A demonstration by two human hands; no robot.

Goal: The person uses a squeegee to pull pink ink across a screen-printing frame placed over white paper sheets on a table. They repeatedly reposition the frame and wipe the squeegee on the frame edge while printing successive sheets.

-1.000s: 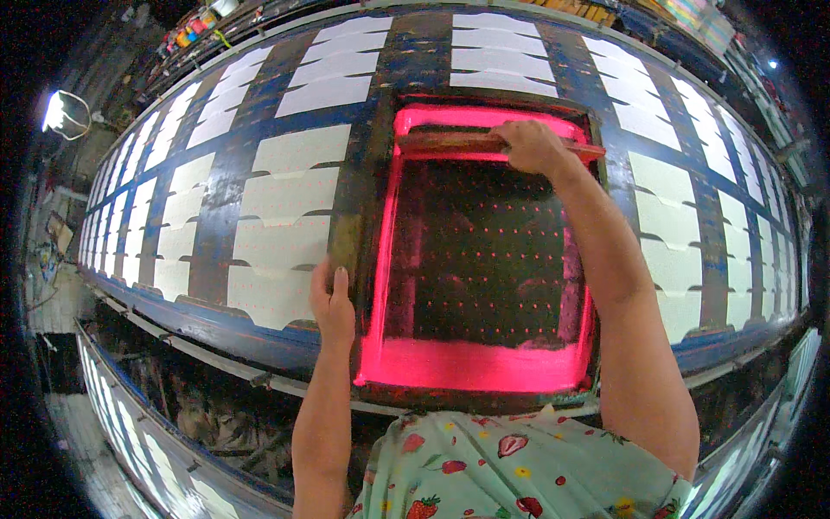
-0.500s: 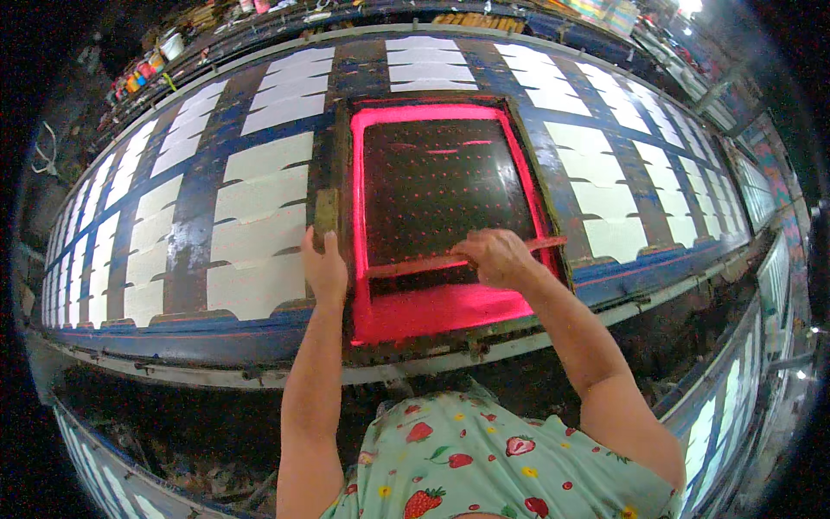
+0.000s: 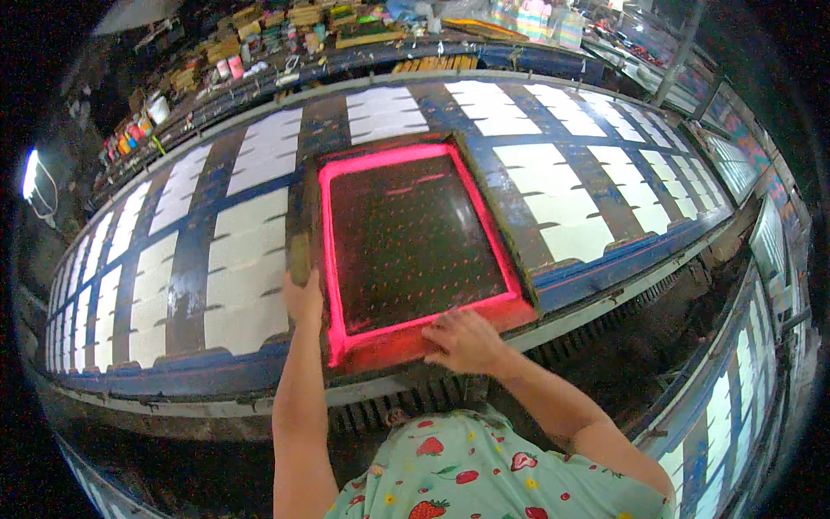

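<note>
A screen-printing frame (image 3: 512, 251) lies on the long table, tilted a little in my view. Bright pink ink borders its dark mesh (image 3: 406, 233), which carries rows of small pink dots. At its left side, my left hand (image 3: 303, 300) is closed round the lower end of a wooden handle (image 3: 300, 258). My right hand (image 3: 467, 342) is at the near edge of the frame, fingers curled over the red-stained squeegee (image 3: 380, 349). The squeegee lies along the near end, hard to tell from the ink there; my hand covers part of it.
White cut pieces (image 3: 246, 259) lie in overlapping columns on both sides of the frame and behind it. A metal rail (image 3: 622, 304) edges the table. Beyond stands a cluttered shelf with a white bucket (image 3: 158, 109) and stacked wood. More white pieces (image 3: 713, 432) lie on another table at right.
My right hand and the squeegee have come toward me, to the near end of the mesh. My left hand has closed on the handle. The view has shifted and turned.
</note>
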